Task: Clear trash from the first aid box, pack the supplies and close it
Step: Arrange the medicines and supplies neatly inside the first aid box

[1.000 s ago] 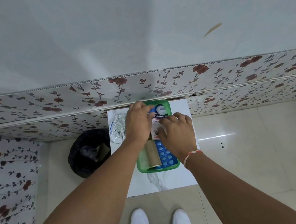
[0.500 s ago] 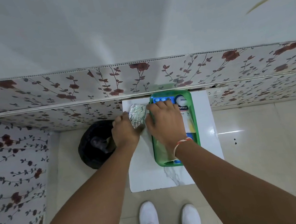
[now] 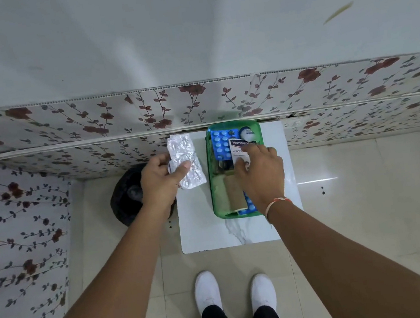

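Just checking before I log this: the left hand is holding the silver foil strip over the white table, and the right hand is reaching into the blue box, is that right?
Not quite. The head view shows the right hand reaching into a green box, not blue; only the pill strips inside are blue.

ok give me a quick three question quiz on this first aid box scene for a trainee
1. True or false: the left hand holds a silver blister strip outside the green box.
2. Which item is the right hand touching inside the box?
A. the white Hansaplast packet
B. the black bin
C. a pair of scissors
3. Fill in: the black bin stands on the floor to the ____ of the white table, as the person sees it.

Key: 1 true; 2 A; 3 left.
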